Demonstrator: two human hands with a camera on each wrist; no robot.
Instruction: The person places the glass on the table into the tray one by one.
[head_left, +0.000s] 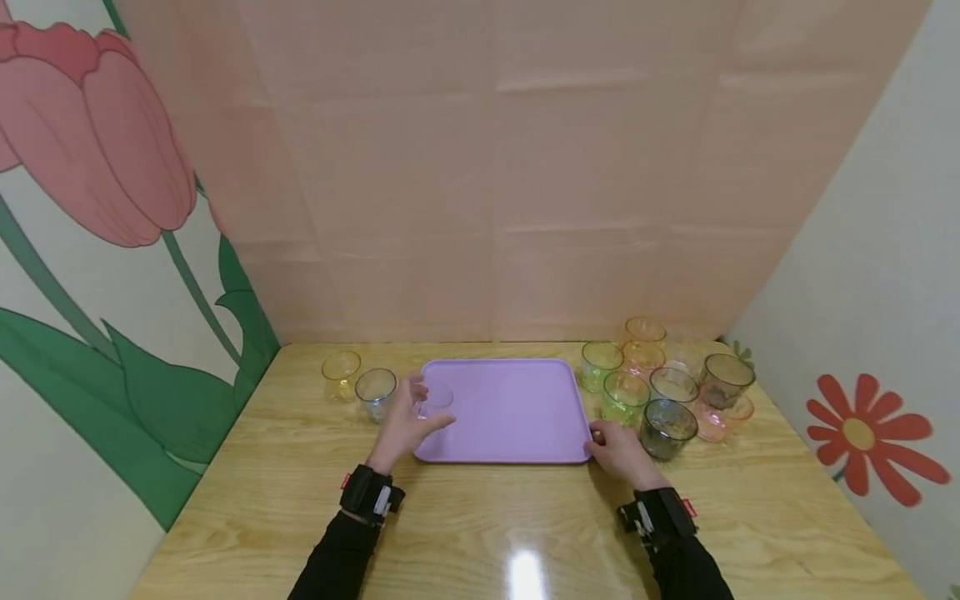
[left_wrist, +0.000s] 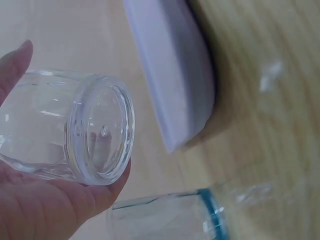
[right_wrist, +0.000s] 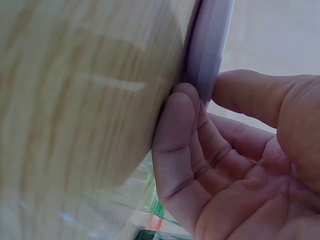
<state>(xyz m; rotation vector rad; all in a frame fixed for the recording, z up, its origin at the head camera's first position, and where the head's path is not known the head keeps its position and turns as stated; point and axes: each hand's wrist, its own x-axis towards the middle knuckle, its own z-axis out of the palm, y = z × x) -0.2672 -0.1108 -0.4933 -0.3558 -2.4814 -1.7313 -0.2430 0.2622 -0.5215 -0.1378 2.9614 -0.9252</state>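
Note:
My left hand (head_left: 402, 418) grips a clear drinking glass (left_wrist: 65, 125) between thumb and fingers, over the left end of a purple tray (head_left: 517, 412). In the left wrist view the base of the glass faces the tabletop and is apart from it. Just left of this hand stands a bluish glass (head_left: 376, 390), with a yellow glass (head_left: 341, 372) behind it. My right hand (head_left: 621, 450) pinches the tray's front right corner, thumb on the rim and curled fingers against its outer side, as the right wrist view shows. The tray lies flat on the table.
Right of the tray several coloured glasses stand close together, among them a green glass (head_left: 626, 398), a dark grey glass (head_left: 668, 429) near my right hand, and a smoky glass (head_left: 726, 379) that seems stacked on a pink one. A wooden table (head_left: 465, 525) meets the wall behind.

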